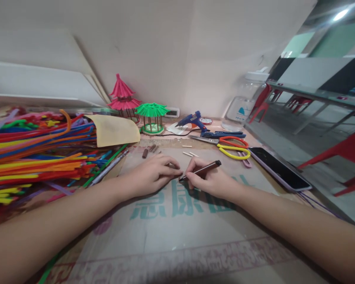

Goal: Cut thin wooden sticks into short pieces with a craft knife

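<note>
A dark brown marker pen is gripped in my right hand, its tip pointing left and down. Close by, my left hand has thumb and fingertips drawn together beside the pen tip; whatever they pinch is too small to make out. Both hands rest over a translucent sheet with green characters showing through it. Just beyond my fingers lie short white sticks. A brown cap and several small brown sticks lie past my left hand.
Colourful pipe cleaners are heaped at left, near a yellow sheet. Behind stand a green-roofed pavilion and a pink one. A blue glue gun, scissors, a phone and a water bottle are at right.
</note>
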Demonstrator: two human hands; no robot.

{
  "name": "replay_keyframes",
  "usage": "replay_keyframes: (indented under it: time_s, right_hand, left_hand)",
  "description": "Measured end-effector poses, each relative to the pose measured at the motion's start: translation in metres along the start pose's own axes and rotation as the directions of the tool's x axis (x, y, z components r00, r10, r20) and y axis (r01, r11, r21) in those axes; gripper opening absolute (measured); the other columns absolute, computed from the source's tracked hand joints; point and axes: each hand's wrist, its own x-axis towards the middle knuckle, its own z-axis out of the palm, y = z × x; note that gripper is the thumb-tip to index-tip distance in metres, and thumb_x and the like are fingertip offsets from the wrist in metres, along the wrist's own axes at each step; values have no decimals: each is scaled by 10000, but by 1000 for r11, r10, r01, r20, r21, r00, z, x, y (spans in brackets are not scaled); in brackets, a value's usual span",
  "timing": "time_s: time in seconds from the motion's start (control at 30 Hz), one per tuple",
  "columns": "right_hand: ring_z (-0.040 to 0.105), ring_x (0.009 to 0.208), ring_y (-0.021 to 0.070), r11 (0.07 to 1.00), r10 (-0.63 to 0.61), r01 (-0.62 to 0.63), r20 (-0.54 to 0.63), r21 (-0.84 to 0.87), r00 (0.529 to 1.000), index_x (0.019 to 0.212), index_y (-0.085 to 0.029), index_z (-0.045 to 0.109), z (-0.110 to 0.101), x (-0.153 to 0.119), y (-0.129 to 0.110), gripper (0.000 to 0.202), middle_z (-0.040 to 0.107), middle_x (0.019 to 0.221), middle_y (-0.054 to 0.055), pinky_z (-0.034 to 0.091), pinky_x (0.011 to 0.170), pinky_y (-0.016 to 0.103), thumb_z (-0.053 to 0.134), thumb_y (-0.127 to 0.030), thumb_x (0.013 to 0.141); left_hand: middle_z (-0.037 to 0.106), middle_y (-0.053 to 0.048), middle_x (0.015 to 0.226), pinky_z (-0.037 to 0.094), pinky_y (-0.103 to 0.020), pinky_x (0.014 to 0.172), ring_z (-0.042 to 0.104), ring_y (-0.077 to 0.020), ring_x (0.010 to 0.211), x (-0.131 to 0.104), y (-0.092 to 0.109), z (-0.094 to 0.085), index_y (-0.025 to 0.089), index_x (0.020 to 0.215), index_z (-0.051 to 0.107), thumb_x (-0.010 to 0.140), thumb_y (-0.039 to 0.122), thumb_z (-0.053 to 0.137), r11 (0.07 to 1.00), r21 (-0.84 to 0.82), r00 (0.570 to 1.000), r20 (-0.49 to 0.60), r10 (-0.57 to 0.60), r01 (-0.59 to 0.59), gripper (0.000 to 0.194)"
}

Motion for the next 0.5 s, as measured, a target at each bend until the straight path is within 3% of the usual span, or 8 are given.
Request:
replay_keyframes:
  time_s: [0.13,0.5]
  right_hand:
    - [584,565,153,999,-3,3,-9,-48,1000,804,-226,516,-1,0,-1,98,641,628,-8,456,556,273,582,-268,862]
    - [564,540,125,999,28,-28,18,25,999,828,-223,515,0,1,4,107,629,617,-26,425,531,238,579,-284,887]
  left_hand:
    - [700,-85,1203,480,-381,978,630,-227,1123,1,-1,-1,244,1177,755,1025,224,478,1000,9,1000,2,15,-15,317]
    - [714,-74,1176,494,-351,949,649,-214,1088,0,-2,0,245,1155,763,1014,196,507,999,19,999,-20,34,-34,296]
